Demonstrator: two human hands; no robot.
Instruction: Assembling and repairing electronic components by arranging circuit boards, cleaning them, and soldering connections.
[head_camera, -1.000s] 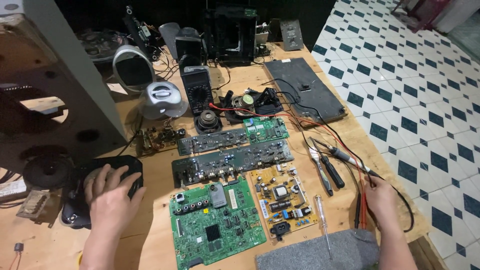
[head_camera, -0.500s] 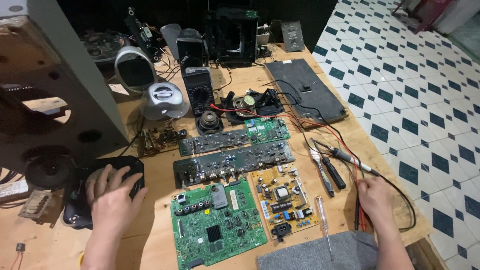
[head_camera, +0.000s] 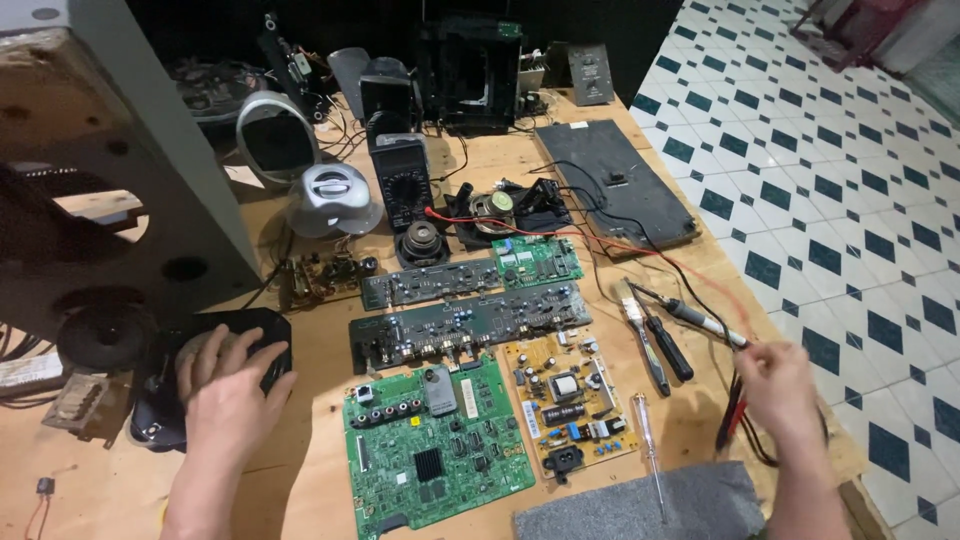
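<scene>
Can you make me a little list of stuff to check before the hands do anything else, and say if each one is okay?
1. Left hand has hold of something: ok, it rests on top of the black device.
2. Right hand is at the probes: ok, it is on the red and black probes by the table edge.
3. Firm grip on the probes: cannot tell, the fingers are blurred.
4. Green board lies flat: ok.
5. Screwdriver is apart from the hands: ok, it lies between board and right hand.
6. Meter is switched on: cannot tell, too small.
</scene>
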